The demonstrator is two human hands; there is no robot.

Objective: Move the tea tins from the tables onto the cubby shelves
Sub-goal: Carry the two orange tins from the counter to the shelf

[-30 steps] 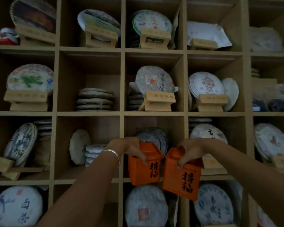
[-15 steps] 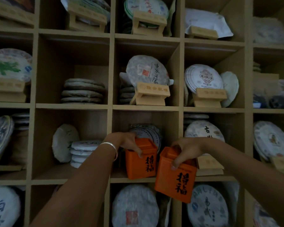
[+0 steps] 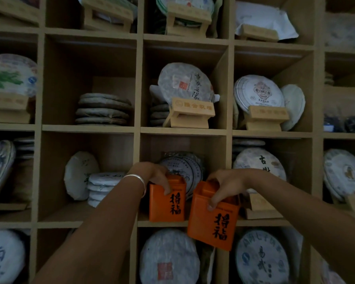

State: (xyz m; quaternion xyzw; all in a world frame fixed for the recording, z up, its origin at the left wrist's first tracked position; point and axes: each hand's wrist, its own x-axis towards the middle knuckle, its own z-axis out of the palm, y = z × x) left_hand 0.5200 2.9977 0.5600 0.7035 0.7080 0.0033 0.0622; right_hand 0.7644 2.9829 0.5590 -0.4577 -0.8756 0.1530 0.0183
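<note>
Two orange tea tins with black characters are in front of the wooden cubby shelves (image 3: pixel 184 131). The left tin (image 3: pixel 166 201) stands upright on the shelf board of the middle cubby, with my left hand (image 3: pixel 156 174) gripping its lid from above. The right tin (image 3: pixel 212 219) is tilted and held in the air just in front of the shelf edge, its bottom below the board; my right hand (image 3: pixel 223 185) grips its top. The two tins sit close side by side. A silver bangle is on my left wrist.
Wrapped round tea cakes (image 3: pixel 182 169) lean at the back of the middle cubby behind the tins. Neighbouring cubbies hold stacked cakes (image 3: pixel 104 108) and cakes on wooden stands (image 3: pixel 190 113). A stand (image 3: pixel 260 210) sits in the cubby right of the tins.
The view has shifted so the shelves sit further right and lower. The left tin has settled upright on the shelf board. The right tin stays tilted in my right hand.
</note>
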